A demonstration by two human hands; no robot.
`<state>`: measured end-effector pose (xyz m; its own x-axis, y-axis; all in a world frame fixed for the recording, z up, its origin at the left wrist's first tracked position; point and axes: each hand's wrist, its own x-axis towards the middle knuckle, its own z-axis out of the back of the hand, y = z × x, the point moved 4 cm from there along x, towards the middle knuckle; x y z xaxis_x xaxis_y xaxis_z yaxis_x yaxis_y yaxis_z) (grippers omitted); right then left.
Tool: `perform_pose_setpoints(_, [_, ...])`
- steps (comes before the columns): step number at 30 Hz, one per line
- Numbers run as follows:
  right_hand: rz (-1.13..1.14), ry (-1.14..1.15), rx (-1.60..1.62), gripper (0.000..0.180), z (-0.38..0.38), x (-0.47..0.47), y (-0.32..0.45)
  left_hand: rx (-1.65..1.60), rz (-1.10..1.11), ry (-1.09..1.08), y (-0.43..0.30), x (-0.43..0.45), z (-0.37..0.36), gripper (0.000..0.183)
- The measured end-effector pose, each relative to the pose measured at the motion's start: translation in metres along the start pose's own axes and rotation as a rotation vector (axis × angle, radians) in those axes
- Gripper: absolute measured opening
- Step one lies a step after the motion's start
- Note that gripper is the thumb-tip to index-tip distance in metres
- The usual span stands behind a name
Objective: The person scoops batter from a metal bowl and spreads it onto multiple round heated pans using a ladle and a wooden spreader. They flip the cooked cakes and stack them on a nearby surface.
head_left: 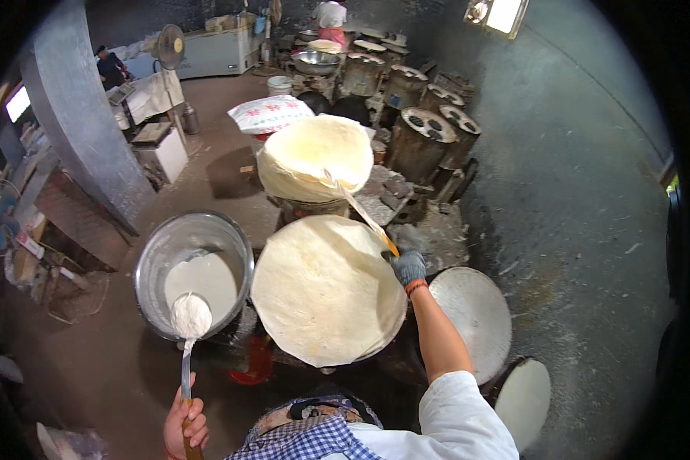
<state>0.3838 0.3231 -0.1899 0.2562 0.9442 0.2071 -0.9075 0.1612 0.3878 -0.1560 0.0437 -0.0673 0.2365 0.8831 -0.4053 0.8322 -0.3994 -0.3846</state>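
Note:
My left hand (185,422) grips the wooden handle of a ladle (191,316), whose bowl is coated with pale batter. The ladle is over the near rim of a steel basin (149,259) holding white batter (204,282). On my right, my gloved right hand (408,267) holds a long spatula (359,210) by its yellow handle. The spatula's pale tip lies across the near side of a tall stack of thin round flatbreads (319,149). Directly before me, a large thin flatbread (328,287) covers a round griddle, hiding most of it.
Two round metal lids (471,322) (523,402) stand to the right. Several cylindrical stoves (420,132) line the wall beyond. A printed sack (270,114) is behind the stack. Left are a pillar (77,103) and a standing fan (171,49). Two people (329,17) (112,66) are farther back.

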Motion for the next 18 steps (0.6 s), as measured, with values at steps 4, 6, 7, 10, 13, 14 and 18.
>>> perform_pose_setpoints(4, [-0.275,0.208,-0.059,0.046,-0.008,-0.023,0.021,-0.021,-0.124,-0.157,0.002,-0.009,-0.01,0.05])
perform_pose_setpoints(6, [-0.251,0.106,-0.016,0.046,-0.003,-0.025,0.015,-0.018,-0.135,-0.213,0.004,-0.001,-0.017,0.049])
perform_pose_setpoints(7, [-0.234,0.058,0.004,0.046,0.005,-0.027,0.018,-0.044,-0.131,-0.19,0.006,0.003,-0.019,0.049])
perform_pose_setpoints(10, [-0.218,0.064,-0.075,0.051,0.006,-0.024,0.014,-0.083,-0.105,-0.131,0.011,0.018,-0.028,0.049])
perform_pose_setpoints(13, [-0.258,0.33,-0.038,0.056,0.002,-0.01,0.007,-0.047,-0.07,-0.096,0.01,0.026,-0.038,0.05])
perform_pose_setpoints(14, [-0.269,0.379,-0.039,0.055,-0.001,-0.007,0.003,-0.04,-0.058,-0.077,0.01,0.027,-0.039,0.05])
perform_pose_setpoints(18, [-0.209,0.211,-0.027,0.048,0.019,-0.015,0.02,-0.08,-0.011,-0.039,0.005,0.034,-0.032,0.054])
